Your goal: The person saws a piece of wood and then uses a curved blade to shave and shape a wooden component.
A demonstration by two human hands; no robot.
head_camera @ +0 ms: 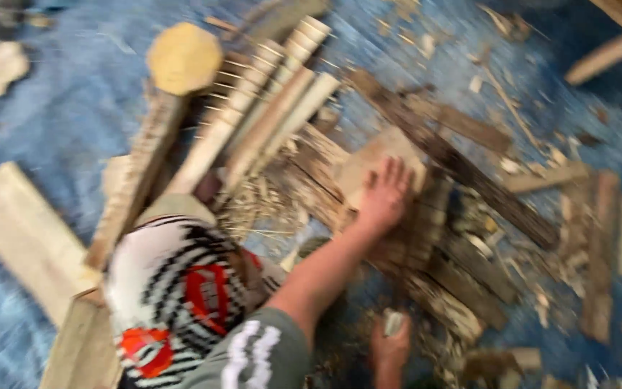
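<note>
head view: blurred
left hand: flat, released, on wood block
right hand: clenched on pale piece
floor: blue, wood scraps

Rough woodworking spot, floor-level, likely an informal workshop or yard. Blue ground sheet spread underneath, littered with chips and splinters toward 3 o'clock. Heap of split, weathered planks at centre. Bundle of pale, cleaner slats leaning toward 12 o'clock. Broad pale board lying at 9 o'clock. Light timber lengths at 1 o'clock. Heavy motion blur throughout.
</note>
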